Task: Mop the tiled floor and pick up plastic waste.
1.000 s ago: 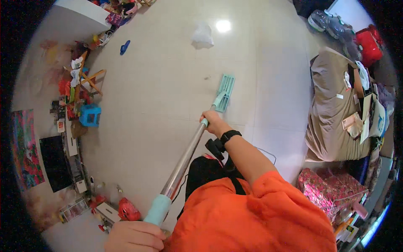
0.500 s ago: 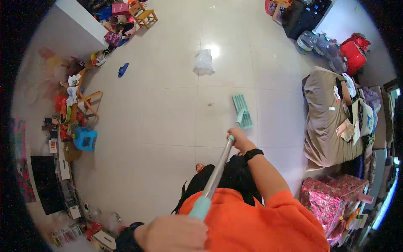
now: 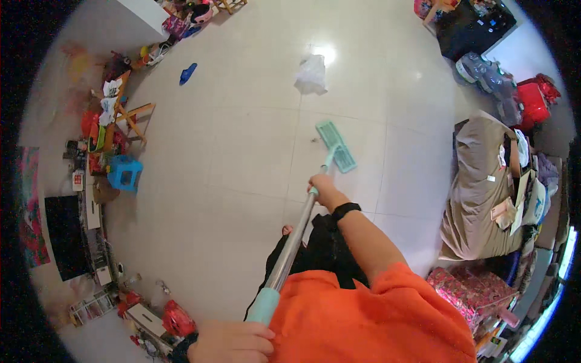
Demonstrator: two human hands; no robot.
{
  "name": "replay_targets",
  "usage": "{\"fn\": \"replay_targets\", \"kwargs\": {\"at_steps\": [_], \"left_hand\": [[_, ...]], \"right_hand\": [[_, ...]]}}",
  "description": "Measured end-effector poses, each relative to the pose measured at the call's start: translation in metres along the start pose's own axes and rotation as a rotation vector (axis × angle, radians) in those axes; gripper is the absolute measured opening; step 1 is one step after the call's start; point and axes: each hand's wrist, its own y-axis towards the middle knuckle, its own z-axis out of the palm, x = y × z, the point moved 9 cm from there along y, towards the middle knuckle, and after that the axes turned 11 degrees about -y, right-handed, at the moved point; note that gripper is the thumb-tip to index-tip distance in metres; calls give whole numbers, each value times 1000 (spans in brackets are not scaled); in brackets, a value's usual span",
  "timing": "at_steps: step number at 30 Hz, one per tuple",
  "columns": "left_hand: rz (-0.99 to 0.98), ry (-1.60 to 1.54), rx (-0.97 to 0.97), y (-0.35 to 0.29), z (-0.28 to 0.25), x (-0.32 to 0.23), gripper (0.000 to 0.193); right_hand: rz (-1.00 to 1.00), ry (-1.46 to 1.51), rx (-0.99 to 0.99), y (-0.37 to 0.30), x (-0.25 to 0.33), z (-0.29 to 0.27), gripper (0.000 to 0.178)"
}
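Your left hand gripped the teal end of the mop handle, and your right hand held it lower down. Since a second earlier the mop head had slid farther out across the tiled floor, toward the white plastic bag, so the stroke was covering fresh tiles.

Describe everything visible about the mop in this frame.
The mop is a flat floor mop: a slim, shiny metal-looking pole, a teal grip at its top end, and a teal rectangular flat head on a short teal neck. It slants forward from the person's body, head flat on the pale tiled floor. The left hand holds the pole's top end just below the teal grip; the right hand grips the pole low down, near the neck. A crumpled white bag lies beyond the head, apart from it.
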Motion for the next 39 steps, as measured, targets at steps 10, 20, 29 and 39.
{"fn": "replay_targets", "kwargs": {"at_steps": [10,20,29,39], "left_hand": [[191,-129,166,47,24,-27,6],[71,-330,364,144,101,63,12],[41,-339,686,193,228,145,27],[53,-320,556,228,223,174,13]], "right_hand": [[1038,1537,38,-52,-26,-48,6],[1101,1727,-692,-198,-265,-73,10],[1085,1674,-867,-310,-378,-138,11],[1009,1567,-724,-242,-424,-156,12]]}}
